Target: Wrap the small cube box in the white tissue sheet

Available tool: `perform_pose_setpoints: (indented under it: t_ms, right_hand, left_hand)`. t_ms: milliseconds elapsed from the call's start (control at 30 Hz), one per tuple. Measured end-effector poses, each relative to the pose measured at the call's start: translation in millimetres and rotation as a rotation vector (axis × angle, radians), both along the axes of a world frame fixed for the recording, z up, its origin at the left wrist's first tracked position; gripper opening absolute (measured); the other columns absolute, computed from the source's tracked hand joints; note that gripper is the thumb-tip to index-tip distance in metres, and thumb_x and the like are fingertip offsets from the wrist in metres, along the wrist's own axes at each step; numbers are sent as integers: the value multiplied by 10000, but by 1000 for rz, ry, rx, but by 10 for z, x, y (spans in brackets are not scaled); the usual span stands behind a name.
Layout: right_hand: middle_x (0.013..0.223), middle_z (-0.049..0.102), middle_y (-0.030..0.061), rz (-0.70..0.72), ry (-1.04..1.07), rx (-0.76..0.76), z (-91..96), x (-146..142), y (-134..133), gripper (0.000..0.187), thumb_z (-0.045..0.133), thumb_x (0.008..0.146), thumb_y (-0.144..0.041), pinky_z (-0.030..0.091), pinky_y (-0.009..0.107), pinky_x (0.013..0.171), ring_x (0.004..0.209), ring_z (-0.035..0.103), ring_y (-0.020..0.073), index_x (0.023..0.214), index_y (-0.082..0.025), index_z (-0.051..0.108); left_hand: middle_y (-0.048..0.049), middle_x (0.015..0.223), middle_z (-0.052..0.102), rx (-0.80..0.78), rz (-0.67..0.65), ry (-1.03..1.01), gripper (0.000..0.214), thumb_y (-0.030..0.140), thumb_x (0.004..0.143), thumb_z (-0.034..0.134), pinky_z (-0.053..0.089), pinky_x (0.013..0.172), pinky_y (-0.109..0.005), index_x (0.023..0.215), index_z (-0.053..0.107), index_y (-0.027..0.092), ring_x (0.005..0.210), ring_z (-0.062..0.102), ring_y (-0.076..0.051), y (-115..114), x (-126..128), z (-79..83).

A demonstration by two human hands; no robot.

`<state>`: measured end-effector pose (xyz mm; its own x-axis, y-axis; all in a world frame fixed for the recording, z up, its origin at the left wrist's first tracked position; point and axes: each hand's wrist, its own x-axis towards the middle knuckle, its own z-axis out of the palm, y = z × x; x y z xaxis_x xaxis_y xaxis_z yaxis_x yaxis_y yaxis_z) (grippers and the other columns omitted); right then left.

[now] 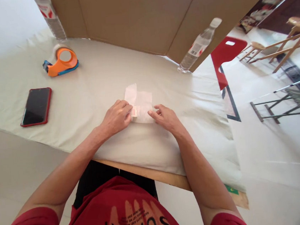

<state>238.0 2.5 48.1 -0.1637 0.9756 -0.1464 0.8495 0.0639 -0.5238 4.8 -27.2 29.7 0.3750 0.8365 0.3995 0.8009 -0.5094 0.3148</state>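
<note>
On the cloth-covered table, a thin white paper sheet (pixel 143 100) lies slightly creased, with one flap sticking up at its far left. A small pale piece with orange-red print (pixel 136 111) sits on the sheet's left part, close to my left fingertips. My left hand (pixel 117 116) is closed, its fingers curled over the left edge of the paper; the fingertips are partly hidden. At the opposite edge, my right hand (pixel 163 117) is open, thumb and fingers apart, touching the paper or resting just beside it.
An orange and blue tape dispenser (pixel 63 61) and a red-edged phone (pixel 36 106) lie to the left. A large cardboard panel (pixel 129 18) stands at the back, between a left water bottle (pixel 51 19) and a right water bottle (pixel 199 46). A red stool (pixel 224 54) is beyond the right edge.
</note>
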Motion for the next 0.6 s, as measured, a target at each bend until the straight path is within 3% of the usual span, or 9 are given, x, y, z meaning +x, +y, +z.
perform_pose_setpoints:
  t_ms: [133, 300, 467, 600]
  right_hand:
    - [916, 735, 86, -19, 81, -27, -143, -123, -16, 673, 586, 891, -523, 507, 360, 830, 860, 694, 246, 1405, -99, 499]
    - [1123, 710, 147, -102, 83, 103, -209, -136, -6, 770, 633, 830, -515, 520, 398, 862, 939, 689, 274, 1447, -97, 442]
    - [841, 738, 87, -92, 36, -38, -125, -73, -62, 731, 578, 889, -503, 530, 355, 793, 792, 711, 251, 1463, -77, 425]
    - [781, 736, 79, -81, -38, -52, -69, -82, -91, 723, 584, 898, -487, 525, 376, 819, 774, 712, 262, 1468, -74, 419]
  left_hand:
    - [-131, 1043, 655, 109, 35, -55, 259, 125, 836, 490, 506, 834, -365, 1005, 684, 152, 955, 557, -256, -7, 49, -156]
    - [-131, 1049, 647, 151, 44, -135, 298, 138, 844, 479, 506, 851, -375, 1059, 684, 153, 954, 551, -252, 4, 66, -285]
    - [-129, 1069, 655, 158, 37, -148, 302, 169, 880, 470, 499, 858, -379, 1088, 690, 159, 954, 560, -248, -2, 57, -305]
    - [-131, 1091, 660, 144, 48, -148, 304, 210, 933, 446, 491, 873, -381, 1112, 688, 160, 965, 563, -246, -26, 59, -291]
